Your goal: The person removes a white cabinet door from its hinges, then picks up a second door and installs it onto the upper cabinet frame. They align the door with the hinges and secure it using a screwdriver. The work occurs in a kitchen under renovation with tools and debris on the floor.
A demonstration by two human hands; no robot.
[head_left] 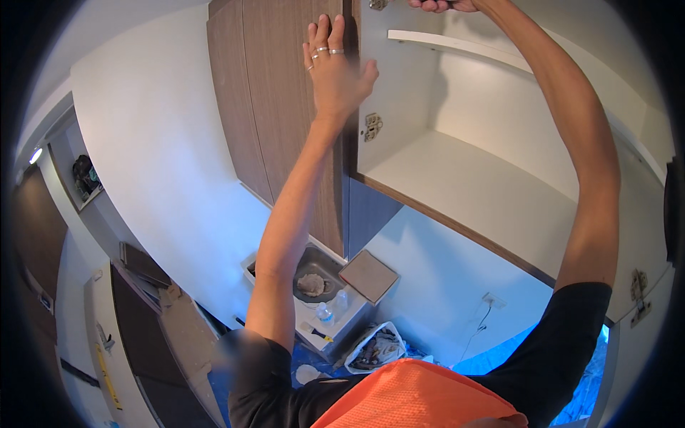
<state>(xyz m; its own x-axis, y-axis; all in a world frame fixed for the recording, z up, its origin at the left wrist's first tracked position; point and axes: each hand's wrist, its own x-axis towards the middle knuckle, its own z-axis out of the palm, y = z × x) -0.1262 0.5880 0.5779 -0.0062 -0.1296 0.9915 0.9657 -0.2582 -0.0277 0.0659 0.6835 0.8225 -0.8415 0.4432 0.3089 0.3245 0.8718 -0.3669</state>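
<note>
My left hand rests with its fingers apart against a brown wood-grain cabinet door, beside the dark vertical edge of an open cupboard. My right hand is high at the top edge, cut off, its fingers curled on a dark object too hidden to name. The cupboard has a pale interior, a curved white shelf and a bare bottom panel. Metal hinges show on its left side and at lower right.
Below are a sink, a square board, a plastic bottle, a white sack of debris and a socket with wire. Loose panels lean at the left, near a yellow level.
</note>
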